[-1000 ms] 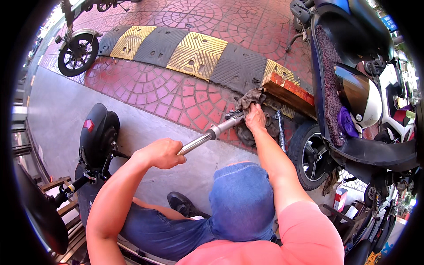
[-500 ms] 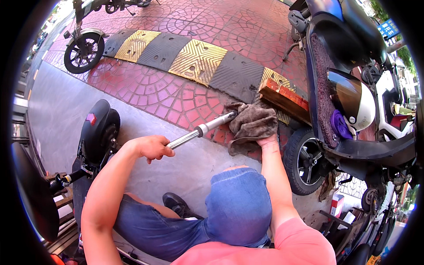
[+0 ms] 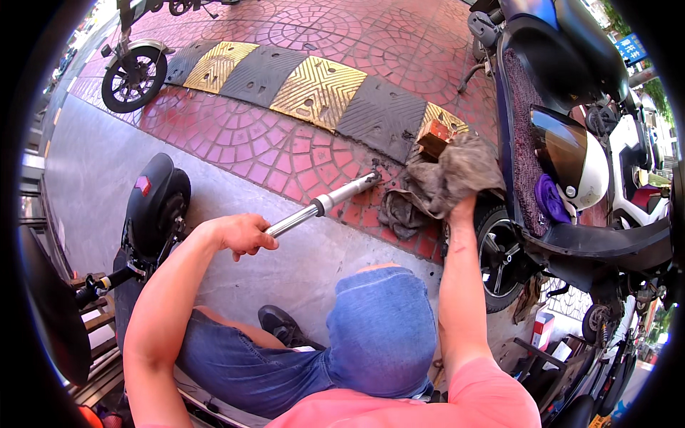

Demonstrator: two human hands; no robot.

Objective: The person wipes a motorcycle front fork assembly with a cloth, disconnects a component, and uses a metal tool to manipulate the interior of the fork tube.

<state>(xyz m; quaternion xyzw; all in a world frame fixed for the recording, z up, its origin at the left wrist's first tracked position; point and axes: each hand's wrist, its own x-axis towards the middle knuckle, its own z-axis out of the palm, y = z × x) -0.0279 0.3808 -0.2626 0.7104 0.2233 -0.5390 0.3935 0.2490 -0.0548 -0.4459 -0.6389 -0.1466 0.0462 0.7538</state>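
Observation:
My left hand (image 3: 244,239) is closed around the near end of a silver telescopic tube (image 3: 332,197), which slopes up to the right to a dark fitting over the red paving. My right hand (image 3: 462,205), mostly hidden, grips a dirty brown-grey rag (image 3: 467,164), blurred at the top and raised to the right of the tube. More crumpled grey-brown cloth (image 3: 407,210) hangs or lies below it. Behind the rag, an orange-brown wooden block (image 3: 434,138) rests by the speed bump.
A yellow-and-black speed bump (image 3: 317,93) crosses red paving. A dark scooter (image 3: 585,235) with a helmet (image 3: 585,164) and purple bundle (image 3: 551,200) stands at right. A black wheel (image 3: 133,80) is upper left; black scooter parts (image 3: 153,210) are at left, near grey concrete (image 3: 100,171).
My right hand has let the rag come away from the tube's far end and moved it right, over the wooden block. The tube's far end is uncovered; my left hand still holds it.

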